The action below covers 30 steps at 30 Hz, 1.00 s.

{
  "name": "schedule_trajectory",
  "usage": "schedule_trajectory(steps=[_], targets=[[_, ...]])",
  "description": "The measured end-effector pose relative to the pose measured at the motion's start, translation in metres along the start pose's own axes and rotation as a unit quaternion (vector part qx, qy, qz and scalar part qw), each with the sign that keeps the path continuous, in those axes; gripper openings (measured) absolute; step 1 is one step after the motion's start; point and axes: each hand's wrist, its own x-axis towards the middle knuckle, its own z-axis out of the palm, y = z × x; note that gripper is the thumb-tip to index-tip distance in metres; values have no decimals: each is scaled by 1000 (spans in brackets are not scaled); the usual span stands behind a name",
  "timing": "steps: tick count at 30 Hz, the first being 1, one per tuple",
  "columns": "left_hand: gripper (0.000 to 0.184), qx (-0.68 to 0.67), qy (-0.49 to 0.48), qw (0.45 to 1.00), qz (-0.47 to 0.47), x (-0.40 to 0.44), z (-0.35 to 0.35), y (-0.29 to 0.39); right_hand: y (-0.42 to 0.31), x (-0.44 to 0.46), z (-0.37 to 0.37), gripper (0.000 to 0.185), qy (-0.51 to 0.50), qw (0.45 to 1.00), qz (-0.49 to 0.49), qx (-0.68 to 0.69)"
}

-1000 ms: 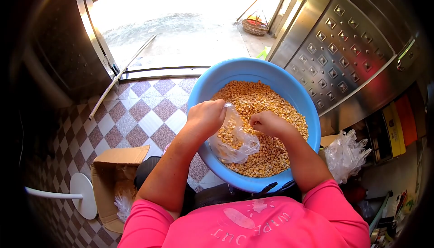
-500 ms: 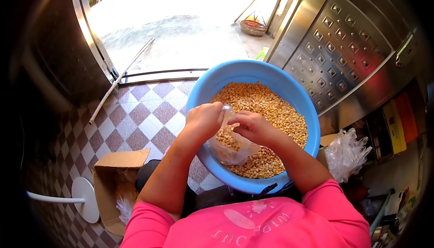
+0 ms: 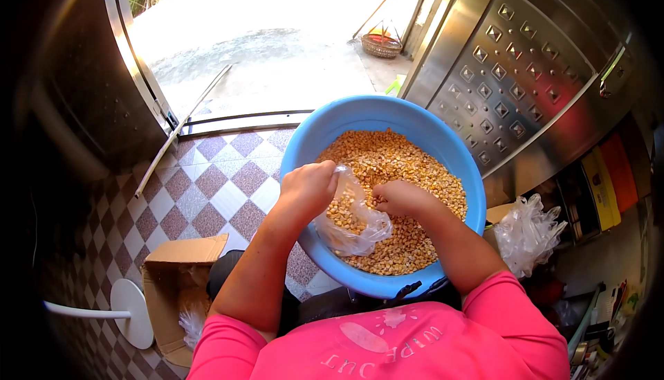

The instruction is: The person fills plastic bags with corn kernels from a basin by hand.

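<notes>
A wide blue basin (image 3: 477,203) full of loose yellow corn kernels (image 3: 394,155) stands in front of me. At its left side my left hand (image 3: 309,190) is closed on the rim of a clear plastic bag (image 3: 360,236). The bag hangs over the kernels and has some corn inside it. Just right of the bag's mouth, my right hand (image 3: 402,200) is curled down at the corn, with its fingertips among the kernels and partly hidden.
A cardboard box (image 3: 166,252) holding plastic sits at lower left, beside a round white base (image 3: 135,314). Bunched plastic bags (image 3: 529,231) lie to the right, below a metal door (image 3: 498,89). A pole (image 3: 183,127) crosses the threshold; a wicker basket (image 3: 382,46) stands outside.
My right hand has moved from the bag's mouth, right and slightly down, onto the kernels. My left hand still grips the bag, whose opening now shows wider. The view has shifted slightly.
</notes>
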Motion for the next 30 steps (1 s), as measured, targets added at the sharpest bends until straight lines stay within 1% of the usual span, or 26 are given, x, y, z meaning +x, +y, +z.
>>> schedule_trajectory(steps=[2, 9, 11, 12, 14, 15, 17, 18, 20, 21, 23, 25, 27, 30], targets=[[24, -2, -3, 1000, -1, 0, 0, 0, 0, 4, 4, 29, -59, 998, -17, -15], [23, 2, -6, 1000, -3, 0, 0, 0, 2, 2, 6, 25, -57, 998, -31, 5], [23, 4, -7, 1000, -3, 0, 0, 0, 5, -1, 3, 21, -16, 998, -2, 62], [23, 3, -8, 1000, -5, 0, 0, 0, 8, -2, 2, 21, -16, 998, -2, 62], [23, 1, -9, 1000, -7, 0, 0, 0, 12, -3, 0, 16, 77, 989, -29, 121], [23, 2, -9, 1000, -7, 0, 0, 0, 11, -3, -1, 16, 77, 989, -30, 121], [23, 3, -8, 1000, -8, 0, -1, 2, 8, -3, -3, 13, 161, 970, -75, 164], [23, 8, -14, 1000, -5, 0, -3, 3, 4, -4, -4, 13, 161, 970, -75, 164], [22, 14, -19, 1000, -2, 0, -2, 2, -13, -12, -9, 13, 191, 948, -128, 220], [23, 11, -11, 1000, -1, 1, 0, 0, -19, -13, -9, 13, 191, 948, -128, 220], [23, 8, -3, 1000, -1, 1, 2, -1, -31, -13, -6, 11, 210, 929, -203, 229], [24, 7, -2, 1000, -2, 0, 1, 0, -41, -13, -3, 13, 214, 923, -217, 233], [24, 7, -3, 1000, -4, 1, 1, 1, -45, -11, 3, 20, 217, 914, -242, 244], [24, 6, -2, 1000, -2, 1, 1, 0, -52, -13, 1, 24, 193, 923, -224, 247]])
